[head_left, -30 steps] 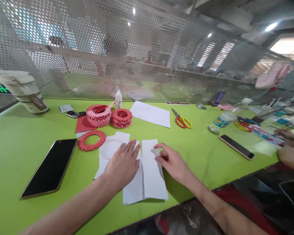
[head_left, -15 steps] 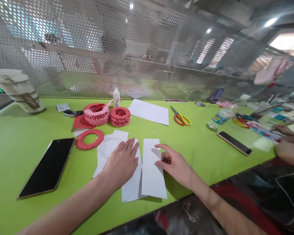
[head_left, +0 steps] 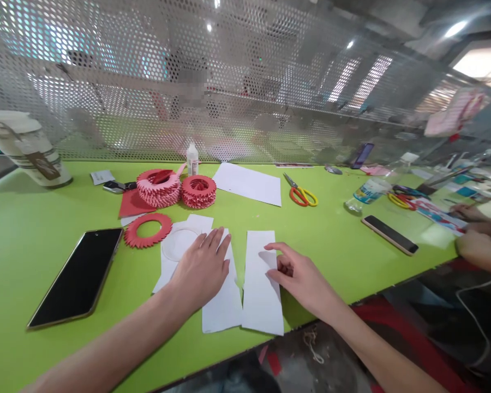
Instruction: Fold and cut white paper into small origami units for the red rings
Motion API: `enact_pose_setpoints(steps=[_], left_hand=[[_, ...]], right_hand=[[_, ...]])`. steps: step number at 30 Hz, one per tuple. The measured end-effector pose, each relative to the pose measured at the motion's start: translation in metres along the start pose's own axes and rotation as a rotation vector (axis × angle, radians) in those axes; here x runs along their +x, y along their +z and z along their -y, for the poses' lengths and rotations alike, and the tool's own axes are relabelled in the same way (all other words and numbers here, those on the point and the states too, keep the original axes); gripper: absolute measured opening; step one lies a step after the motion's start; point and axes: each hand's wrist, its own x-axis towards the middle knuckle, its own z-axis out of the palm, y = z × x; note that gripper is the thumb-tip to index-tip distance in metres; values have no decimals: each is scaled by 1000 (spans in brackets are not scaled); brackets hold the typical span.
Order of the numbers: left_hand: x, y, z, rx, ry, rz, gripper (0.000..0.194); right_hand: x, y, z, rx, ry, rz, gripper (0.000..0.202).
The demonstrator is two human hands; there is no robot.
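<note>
My left hand [head_left: 204, 265] lies flat, palm down, its fingers stretched out. It presses on a white paper piece [head_left: 221, 311] and overlaps the other papers to its left. A strip of white paper [head_left: 262, 289] has its right edge in my right hand [head_left: 303, 278], thumb and index finger on top and the other fingers curled. A narrow gap parts the strip from the piece under my left hand. Left of that hand, a clear round disc or ring [head_left: 181, 244] rests on white paper [head_left: 167, 268]. Beside it is a red paper ring [head_left: 166, 236] with a jagged edge.
Behind stand two folded-paper rings, one pink [head_left: 159, 195], one red [head_left: 198, 199], and a white bottle [head_left: 192, 161]. Scissors [head_left: 300, 194], a white sheet [head_left: 249, 183], a plastic bottle [head_left: 366, 195], a phone [head_left: 388, 236] and a larger phone [head_left: 77, 281] lie around. Another person's hands [head_left: 480, 245] are at far right.
The paper strip has moved right with my right hand, widening the gap to the other piece. My left hand has stayed on its paper.
</note>
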Motion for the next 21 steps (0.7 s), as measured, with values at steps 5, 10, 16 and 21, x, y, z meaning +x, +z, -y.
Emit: enact_pose_setpoints(steps=[5,10,16,21], left_hand=[[-1,0,2,-37,-6,-24,56],[0,-11,6,-98,21,-110,50],[-1,-36,3,-727,78,-4,28],[1,-42,1,-1155,-159,197,24]], right_hand=[[-3,-2,-11,9,-11,-28,40],[-2,-4,-12,78,-87,-67,39],[2,-6,0,294,-120,-86,37],[10,-1,7,268,-143,-83,36]])
